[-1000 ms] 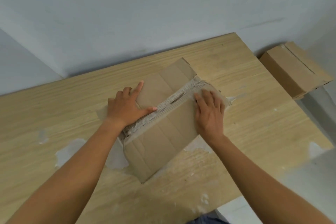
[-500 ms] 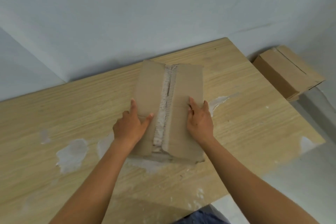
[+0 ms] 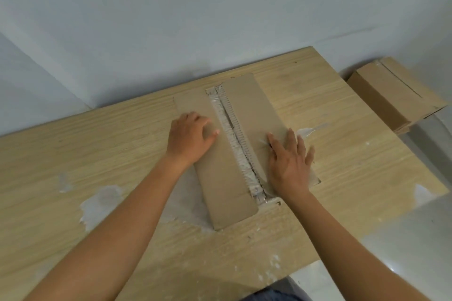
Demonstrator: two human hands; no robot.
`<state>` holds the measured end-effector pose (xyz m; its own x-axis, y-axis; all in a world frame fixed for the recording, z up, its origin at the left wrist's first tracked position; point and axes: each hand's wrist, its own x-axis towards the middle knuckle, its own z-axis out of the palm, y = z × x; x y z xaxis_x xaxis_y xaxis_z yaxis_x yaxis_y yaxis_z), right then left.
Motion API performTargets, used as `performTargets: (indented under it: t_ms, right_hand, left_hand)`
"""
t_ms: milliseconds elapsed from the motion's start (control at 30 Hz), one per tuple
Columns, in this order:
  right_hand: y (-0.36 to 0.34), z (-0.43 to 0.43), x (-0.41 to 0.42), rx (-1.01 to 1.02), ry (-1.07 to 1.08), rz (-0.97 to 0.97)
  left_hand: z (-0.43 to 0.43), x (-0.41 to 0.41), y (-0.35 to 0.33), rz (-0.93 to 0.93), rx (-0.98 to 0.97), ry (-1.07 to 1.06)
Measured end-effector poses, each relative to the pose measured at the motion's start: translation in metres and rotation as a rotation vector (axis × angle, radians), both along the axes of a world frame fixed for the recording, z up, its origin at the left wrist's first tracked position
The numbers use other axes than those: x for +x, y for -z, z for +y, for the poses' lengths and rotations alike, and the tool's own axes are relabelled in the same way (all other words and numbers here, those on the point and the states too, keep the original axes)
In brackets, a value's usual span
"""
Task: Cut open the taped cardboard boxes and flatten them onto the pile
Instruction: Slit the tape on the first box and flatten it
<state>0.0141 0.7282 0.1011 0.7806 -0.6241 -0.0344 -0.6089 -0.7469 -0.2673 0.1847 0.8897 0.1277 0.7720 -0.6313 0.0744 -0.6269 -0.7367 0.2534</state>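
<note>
Cardboard box [image 3: 226, 178] lies low on the wooden table [image 3: 97, 154], long axis running away from the person. Its middle seam [image 3: 234, 139] is already split and edged with ragged tape. The left hand [image 3: 189, 135] rests on the left panel with knuckles raised, fingers bent and the thumb laid across the cardboard. Whether its fingertips hook the outer edge cannot be told. The right hand [image 3: 289, 161] is wide, fingers straight and spread, pressing flat on the right panel near its outer edge and holding nothing.

The step in hand looks like pressing the box flat. To do it well, both palms should bear down evenly on either side of the seam, so that the panels fold along their creases rather than buckle. Sliding the hands from the near end toward the far end would push trapped air out. The torn tape along the seam may cling and spring the flaps back, so a firm final press is wise. A second box [image 3: 391, 98] sits well apart, beyond the table's right end, still in its box shape.
</note>
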Motion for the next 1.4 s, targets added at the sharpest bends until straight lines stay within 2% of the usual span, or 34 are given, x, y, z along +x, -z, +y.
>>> performTargets:
  t_ms: [133,300,367,467,533,633,733,833,933,1000,1067,1133,1200,1233,1300,1400]
  right_hand:
    - [0.007,0.006,-0.022,-0.037,-0.005,-0.09]
    - [0.006,-0.005,-0.015,-0.07,-0.055,-0.115]
    - [0.004,-0.019,-0.01,-0.031,-0.101,-0.115]
    - [-0.002,-0.046,0.007,0.051,-0.209,-0.082]
    - [-0.003,-0.064,0.024,0.032,-0.261,-0.066]
    - [-0.004,-0.082,0.044,-0.007,-0.159,-0.078]
    - [-0.01,-0.079,0.045,0.049,-0.041,-0.16]
    - [-0.012,-0.058,0.028,0.126,-0.04,-0.218]
    - [0.001,-0.046,0.012,0.131,-0.089,-0.167]
    - [0.007,-0.052,0.011,0.132,-0.135,-0.19]
    - [0.003,-0.065,0.019,0.281,-0.147,-0.292]
    - [-0.004,-0.085,0.023,0.471,-0.109,-0.418]
    - [-0.013,-0.106,0.019,0.565,0.018,-0.521]
    - [-0.016,-0.114,0.014,0.589,0.087,-0.522]
    - [-0.019,-0.125,-0.001,0.649,0.156,-0.408]
    - [-0.011,-0.132,-0.024,0.726,0.156,-0.242]
  left_hand:
    - [-0.026,0.055,0.009,-0.047,0.109,0.125]
    - [-0.042,0.096,0.012,0.124,0.258,0.101]
    - [-0.035,0.091,0.015,0.099,0.255,0.079]
    - [-0.015,0.072,0.021,0.04,0.143,-0.08]
    - [-0.004,0.058,0.023,0.042,0.126,-0.232]
    - [0.01,0.032,0.024,0.068,0.095,-0.428]
    - [0.02,0.007,0.026,0.078,0.032,-0.574]
    - [0.025,-0.017,0.025,0.09,0.012,-0.694]
    - [0.024,-0.046,0.023,0.122,0.041,-0.743]
    - [0.022,-0.06,0.022,0.123,0.07,-0.712]
    - [0.016,-0.07,0.02,0.105,0.096,-0.621]
    - [0.001,-0.083,0.019,0.093,0.091,-0.476]
    - [-0.023,-0.102,0.02,0.081,0.069,-0.272]
    - [-0.036,-0.113,0.021,0.075,0.06,-0.166]
    - [-0.061,-0.134,0.026,0.051,0.049,-0.002]
    - [-0.089,-0.154,0.029,0.048,0.06,0.112]
